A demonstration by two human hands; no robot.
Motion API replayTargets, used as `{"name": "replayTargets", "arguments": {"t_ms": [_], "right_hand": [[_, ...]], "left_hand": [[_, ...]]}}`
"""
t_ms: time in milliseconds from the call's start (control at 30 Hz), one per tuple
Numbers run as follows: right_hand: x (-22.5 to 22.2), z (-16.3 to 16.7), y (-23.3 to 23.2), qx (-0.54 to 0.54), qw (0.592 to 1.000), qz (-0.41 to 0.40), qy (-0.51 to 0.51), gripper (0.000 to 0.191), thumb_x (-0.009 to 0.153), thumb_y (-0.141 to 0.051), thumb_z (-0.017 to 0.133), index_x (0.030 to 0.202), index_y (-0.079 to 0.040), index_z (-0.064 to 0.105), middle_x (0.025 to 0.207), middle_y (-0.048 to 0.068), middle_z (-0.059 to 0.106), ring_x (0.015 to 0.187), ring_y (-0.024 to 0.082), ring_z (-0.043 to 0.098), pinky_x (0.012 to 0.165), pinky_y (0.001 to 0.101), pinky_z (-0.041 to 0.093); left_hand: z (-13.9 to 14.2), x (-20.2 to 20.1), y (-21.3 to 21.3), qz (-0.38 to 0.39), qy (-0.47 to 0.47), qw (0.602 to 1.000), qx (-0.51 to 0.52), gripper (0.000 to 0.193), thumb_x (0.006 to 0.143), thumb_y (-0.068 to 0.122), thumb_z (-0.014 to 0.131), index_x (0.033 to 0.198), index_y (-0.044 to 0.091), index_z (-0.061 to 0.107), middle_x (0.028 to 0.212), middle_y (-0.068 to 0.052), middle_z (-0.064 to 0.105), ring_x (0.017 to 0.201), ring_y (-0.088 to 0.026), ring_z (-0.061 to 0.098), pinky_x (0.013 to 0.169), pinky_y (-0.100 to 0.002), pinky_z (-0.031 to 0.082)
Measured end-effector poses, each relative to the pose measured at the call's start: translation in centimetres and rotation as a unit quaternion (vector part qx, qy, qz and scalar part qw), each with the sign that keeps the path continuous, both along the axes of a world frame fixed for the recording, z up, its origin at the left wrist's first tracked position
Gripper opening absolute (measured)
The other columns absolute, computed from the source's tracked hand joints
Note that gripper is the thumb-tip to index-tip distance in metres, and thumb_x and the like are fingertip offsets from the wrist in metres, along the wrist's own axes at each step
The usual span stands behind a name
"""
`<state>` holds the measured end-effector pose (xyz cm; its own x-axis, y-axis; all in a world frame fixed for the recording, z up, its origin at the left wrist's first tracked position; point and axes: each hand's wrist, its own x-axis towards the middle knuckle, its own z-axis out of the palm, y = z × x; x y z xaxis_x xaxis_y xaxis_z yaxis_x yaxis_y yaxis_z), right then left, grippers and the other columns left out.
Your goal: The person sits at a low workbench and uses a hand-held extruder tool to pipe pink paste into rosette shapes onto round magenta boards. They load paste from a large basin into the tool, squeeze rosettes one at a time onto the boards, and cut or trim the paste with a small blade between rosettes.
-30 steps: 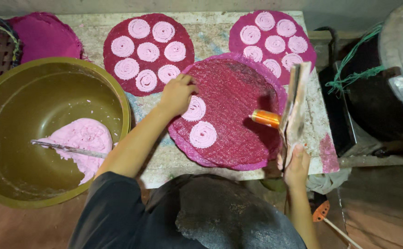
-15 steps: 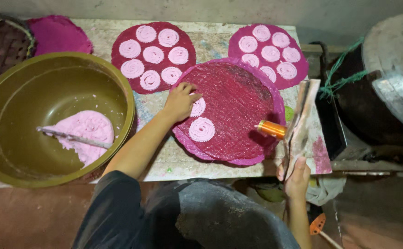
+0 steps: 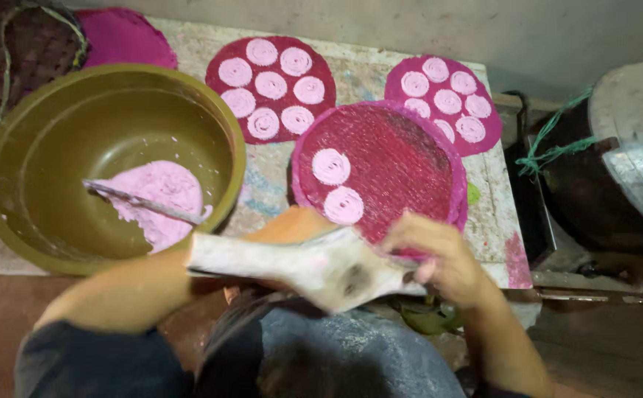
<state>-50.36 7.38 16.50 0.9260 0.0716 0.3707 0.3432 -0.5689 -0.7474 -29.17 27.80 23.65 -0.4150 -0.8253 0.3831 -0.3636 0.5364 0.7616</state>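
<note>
Head view — stained tabletop (image 3: pixel 380 63) | grey wall (image 3: pixel 410 22) | right hand (image 3: pixel 439 254) fingers holding flat tool (image 3: pixel 299 265)

**Both arms low, crossed over the lap**

Right hand (image 3: pixel 439 254) sits low and centre-right, blurred, fingers (image 3: pixel 402 228) curled inward in a closed grip, forearm running down to the lower right edge. Left forearm lies across the lower left, bare below a dark sleeve, angled up toward centre. Left hand is mostly hidden; its grip cannot be told.
</note>
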Motion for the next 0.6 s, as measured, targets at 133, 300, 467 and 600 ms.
{"name": "replayTargets", "arguments": {"t_ms": [133,300,467,600], "right_hand": [[13.5,-3.9,-0.2,-0.01,0.958,-0.278,0.075,0.029,0.104,-0.025,0.058,0.119,-0.005,0.071,0.114,0.01,0.065,0.113,0.024,0.062,0.102,0.035,0.047],[25.8,-10.0,1.3,-0.203,0.868,-0.427,0.153,0.044,0.088,-0.004,0.06,0.128,-0.017,0.071,0.141,0.013,0.055,0.122,0.039,0.052,0.107,0.0477,0.042],[31.8,-11.9,6.1,-0.206,0.835,-0.482,0.166,0.05,0.083,0.002,0.056,0.123,-0.022,0.075,0.14,0.011,0.058,0.127,0.04,0.049,0.109,0.0475,0.042],[36.0,-12.0,10.1,-0.16,0.828,-0.509,0.172,0.044,0.085,0.0,0.056,0.116,-0.024,0.077,0.135,0.009,0.061,0.126,0.038,0.049,0.107,0.0476,0.041]], "left_hand": [[-0.2,6.7,8.4,-0.005,0.05,0.999,0.016,0.062,0.081,0.01,0.071,0.141,0.008,0.056,0.14,-0.013,0.06,0.123,-0.028,0.058,0.103,-0.039,0.044],[-2.6,17.9,17.9,0.038,0.147,0.988,0.031,0.061,0.082,0.008,0.068,0.142,0.009,0.056,0.14,-0.013,0.062,0.12,-0.026,0.061,0.098,-0.037,0.046],[-5.0,29.1,25.8,0.09,0.202,0.975,0.033,0.061,0.084,0.006,0.065,0.144,0.009,0.056,0.14,-0.012,0.064,0.116,-0.023,0.064,0.093,-0.035,0.049],[-7.4,35.0,30.4,0.116,0.221,0.968,0.023,0.061,0.085,0.004,0.062,0.146,0.009,0.056,0.14,-0.012,0.066,0.113,-0.021,0.066,0.089,-0.033,0.05]]}}
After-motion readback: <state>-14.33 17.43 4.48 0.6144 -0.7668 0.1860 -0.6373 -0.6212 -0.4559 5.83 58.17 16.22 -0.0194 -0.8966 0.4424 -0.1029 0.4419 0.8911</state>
